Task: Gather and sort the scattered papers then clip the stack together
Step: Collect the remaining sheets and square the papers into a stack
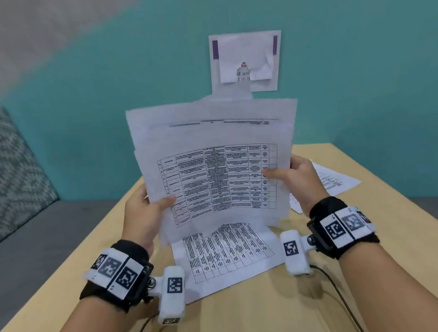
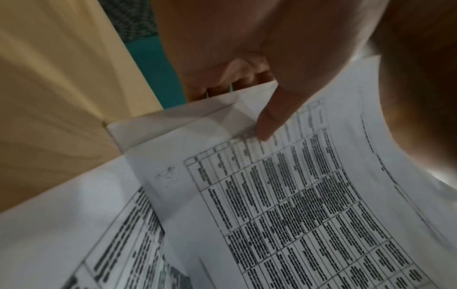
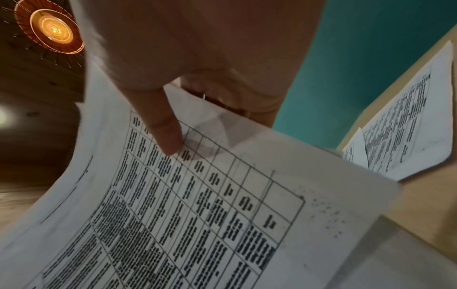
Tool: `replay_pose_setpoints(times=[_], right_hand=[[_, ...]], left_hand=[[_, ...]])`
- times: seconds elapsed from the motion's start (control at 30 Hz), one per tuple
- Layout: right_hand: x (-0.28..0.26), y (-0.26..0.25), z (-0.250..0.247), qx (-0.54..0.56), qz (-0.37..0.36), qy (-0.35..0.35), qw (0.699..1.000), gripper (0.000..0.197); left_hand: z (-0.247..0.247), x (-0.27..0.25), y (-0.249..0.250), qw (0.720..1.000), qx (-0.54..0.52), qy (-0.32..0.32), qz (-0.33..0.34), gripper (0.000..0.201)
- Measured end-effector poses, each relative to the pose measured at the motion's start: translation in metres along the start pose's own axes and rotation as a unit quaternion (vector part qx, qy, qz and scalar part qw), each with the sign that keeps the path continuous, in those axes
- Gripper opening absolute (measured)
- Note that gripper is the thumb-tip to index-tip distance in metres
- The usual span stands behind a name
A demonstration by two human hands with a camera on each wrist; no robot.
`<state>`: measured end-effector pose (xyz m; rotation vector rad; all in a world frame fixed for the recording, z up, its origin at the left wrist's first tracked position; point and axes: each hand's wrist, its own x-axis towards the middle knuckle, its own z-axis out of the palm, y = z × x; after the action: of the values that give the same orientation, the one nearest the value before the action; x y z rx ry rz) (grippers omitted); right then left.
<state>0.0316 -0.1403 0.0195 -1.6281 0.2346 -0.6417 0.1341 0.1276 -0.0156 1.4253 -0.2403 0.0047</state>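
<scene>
Fingers, left hand (image 1: 141,212): thumb (image 2: 269,125) pressed on the printed face of the held stack (image 1: 215,171), remaining fingers curled behind its left edge; a pinch grip.

Held stack: several sheets of printed tables, raised upright above the bench (image 1: 249,316), gripped on both sides. Edges uneven; upper sheets stand proud of the front one, so squaring is not finished.

Loose sheet (image 1: 226,256): flat on the bench directly under the stack, table side up, between the two wrists. Not yet gathered.

Fingers, right hand (image 1: 299,178): thumb (image 3: 165,135) laid across the right margin of the front sheet, other fingers folded behind; pinching the same stack.

Stray papers (image 1: 330,181): lying on the bench just beyond the right hand, partly hidden by it, at least two overlapping. Not yet gathered.

Clip: none visible in any view.

Wall notice (image 1: 244,63): paper fixed to the teal wall behind the bench; apparently no part of the job.

Status, by estimate: gathering well advanced, roughly past halfway. Outstanding: collect the sheet below and the papers at right, put the sheets in order, align edges, find and fit a clip.
</scene>
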Motion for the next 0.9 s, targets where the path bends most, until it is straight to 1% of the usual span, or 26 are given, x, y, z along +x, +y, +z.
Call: replay_pose_setpoints(times=[0.17, 0.37, 0.5, 0.57, 0.63, 0.77, 0.9], right_hand=[[0.000, 0.003, 0.001, 0.003, 0.015, -0.011, 1.000, 0.029], [0.003, -0.005, 0.002, 0.031, -0.006, 0.018, 0.999, 0.029], [0.003, 0.001, -0.002, 0.032, 0.014, 0.024, 0.999, 0.034], [0.002, 0.007, -0.004, 0.024, 0.030, 0.021, 0.999, 0.032], [0.001, 0.010, -0.004, 0.020, 0.032, 0.020, 0.999, 0.028], [0.002, -0.002, -0.006, 0.029, 0.008, 0.032, 0.999, 0.029], [0.004, -0.006, -0.011, 0.034, 0.007, 0.031, 0.999, 0.037]], left_hand=[[0.005, -0.004, -0.003, 1.000, 0.004, -0.005, 0.009, 0.033], [0.005, -0.002, -0.001, 0.999, -0.022, 0.002, 0.042, 0.036], [0.006, -0.003, -0.005, 0.999, -0.007, -0.030, 0.021, 0.039], [0.008, -0.004, -0.008, 0.999, 0.014, -0.040, 0.013, 0.039], [0.009, -0.006, -0.007, 0.999, 0.021, -0.035, 0.019, 0.038], [0.009, -0.007, 0.001, 0.999, -0.010, -0.016, 0.044, 0.037], [0.009, -0.009, 0.005, 0.998, -0.035, -0.027, 0.050, 0.040]])
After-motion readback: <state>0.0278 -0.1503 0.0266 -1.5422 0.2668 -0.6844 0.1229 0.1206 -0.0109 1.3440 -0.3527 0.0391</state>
